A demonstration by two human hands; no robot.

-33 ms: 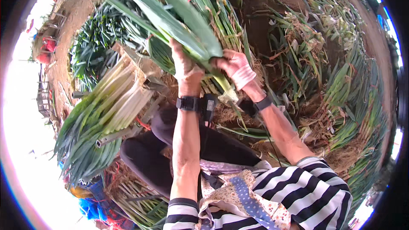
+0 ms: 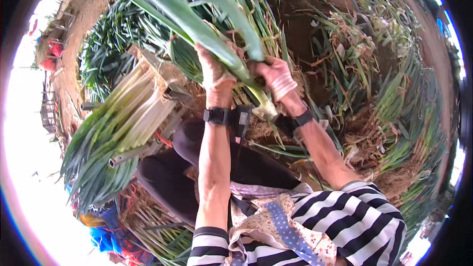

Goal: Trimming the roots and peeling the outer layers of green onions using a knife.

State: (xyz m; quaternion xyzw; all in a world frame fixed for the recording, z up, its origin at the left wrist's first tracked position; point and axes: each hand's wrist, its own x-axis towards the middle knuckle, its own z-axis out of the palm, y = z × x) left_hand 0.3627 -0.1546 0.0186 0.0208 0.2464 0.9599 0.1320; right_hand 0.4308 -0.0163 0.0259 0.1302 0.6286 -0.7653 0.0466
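Fingers [image 2: 215, 69] of left hand [image 2: 217, 76] & right hand [image 2: 277, 80] closed on 1 leek [image 2: 197, 24]; grip looks firm, prob. Long leaves may snap if bent.

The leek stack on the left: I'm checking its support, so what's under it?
The leek stack rests on a rack of bars; whatever lies beneath is covered by leaves.

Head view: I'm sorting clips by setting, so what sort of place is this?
Probably an outdoor farm plot where leeks or green onions get cleaned: both hands hold a leek, trimmed stalks lie stacked in a pile, and more lie on bare soil.
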